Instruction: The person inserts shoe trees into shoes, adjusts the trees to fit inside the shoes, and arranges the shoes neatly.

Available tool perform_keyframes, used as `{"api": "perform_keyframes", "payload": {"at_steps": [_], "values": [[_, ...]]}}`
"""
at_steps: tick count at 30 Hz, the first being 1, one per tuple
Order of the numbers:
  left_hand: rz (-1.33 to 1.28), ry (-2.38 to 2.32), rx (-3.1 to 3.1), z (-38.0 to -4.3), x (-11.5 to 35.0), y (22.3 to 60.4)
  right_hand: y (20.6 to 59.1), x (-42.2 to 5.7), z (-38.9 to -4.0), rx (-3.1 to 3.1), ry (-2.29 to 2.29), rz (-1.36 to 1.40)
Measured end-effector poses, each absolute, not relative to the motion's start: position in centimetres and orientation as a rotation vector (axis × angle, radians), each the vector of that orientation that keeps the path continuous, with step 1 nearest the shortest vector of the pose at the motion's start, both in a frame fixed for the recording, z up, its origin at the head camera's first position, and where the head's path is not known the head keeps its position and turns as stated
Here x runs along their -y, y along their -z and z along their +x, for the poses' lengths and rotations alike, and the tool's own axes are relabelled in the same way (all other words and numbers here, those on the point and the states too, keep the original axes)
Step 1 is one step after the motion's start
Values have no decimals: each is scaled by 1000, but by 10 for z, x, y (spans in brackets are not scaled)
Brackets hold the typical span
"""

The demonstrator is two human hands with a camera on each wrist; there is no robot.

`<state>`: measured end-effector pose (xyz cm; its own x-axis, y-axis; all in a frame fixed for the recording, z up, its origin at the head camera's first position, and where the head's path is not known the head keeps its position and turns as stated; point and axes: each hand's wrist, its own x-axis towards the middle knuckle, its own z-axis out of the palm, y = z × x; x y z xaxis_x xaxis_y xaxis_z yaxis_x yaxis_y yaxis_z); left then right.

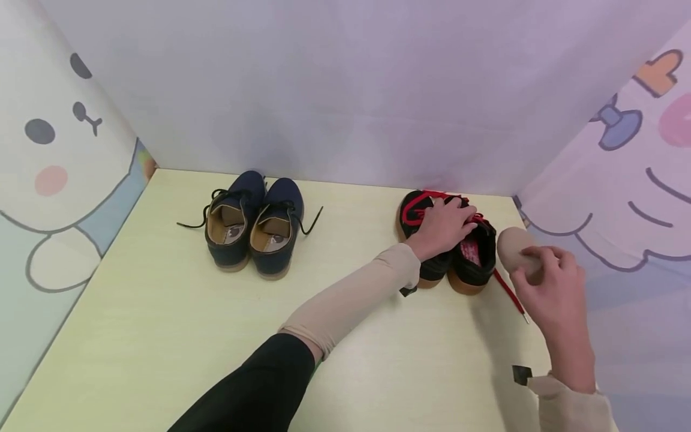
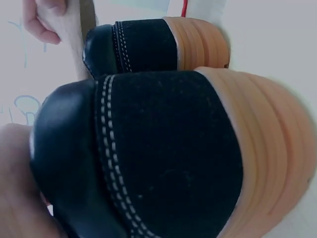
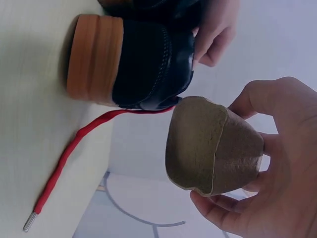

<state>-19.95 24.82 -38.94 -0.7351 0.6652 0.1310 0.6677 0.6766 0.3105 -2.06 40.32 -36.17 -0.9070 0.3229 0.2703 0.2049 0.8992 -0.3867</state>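
A pair of black shoes with red laces stands side by side at the right of the table, with tan layered soles. My left hand (image 1: 441,227) reaches over the left black shoe (image 1: 408,211), its fingers holding the right black shoe (image 1: 476,264) around the laces and tongue; the fingertips are partly hidden. My right hand (image 1: 556,285) grips a hollow, beige-brown moulded cardboard shoe insert (image 3: 215,148) by its narrower end. This insert is in the air just right of the right shoe, its open side showing in the right wrist view.
A pair of navy shoes (image 1: 229,243) with dark laces stands at the left of the pale table (image 1: 216,336). One red lace (image 3: 67,151) trails from the right black shoe onto the table. White cloth (image 1: 335,90) hangs behind, with printed panels at both sides.
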Motion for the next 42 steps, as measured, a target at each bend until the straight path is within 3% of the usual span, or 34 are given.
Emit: {"api": "perform_keyframes", "payload": {"at_steps": [11, 42], "values": [[-1020, 519, 2954, -199, -248, 387, 356, -389, -18, 2691, -528, -241], [-1033, 539, 2972, -198, -250, 384, 347, -375, -26, 2880, -550, -147]]}}
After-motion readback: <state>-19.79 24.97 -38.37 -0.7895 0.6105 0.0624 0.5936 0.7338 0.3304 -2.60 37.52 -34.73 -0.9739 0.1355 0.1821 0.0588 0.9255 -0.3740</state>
